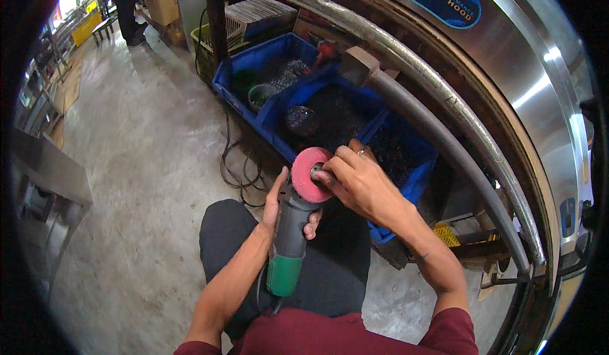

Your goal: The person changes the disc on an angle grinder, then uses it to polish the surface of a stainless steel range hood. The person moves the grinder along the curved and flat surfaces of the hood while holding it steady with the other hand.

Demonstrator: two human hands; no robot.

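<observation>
An angle grinder with a grey body and green rear end rests upright along my lap, its cord trailing from the lower end. My left hand is wrapped round its body from beneath, thumb along the left side. On the grinder's head sits a round pink-red disc, facing up. My right hand reaches over the disc, its fingers pinched on the small metal nut at the disc's centre. The fingertips partly cover that nut.
Blue bins with dark small parts stand beyond my hands, under a workbench edged with metal pipes. A black cable coils on the concrete floor. A steel cabinet is at left; a person stands far off.
</observation>
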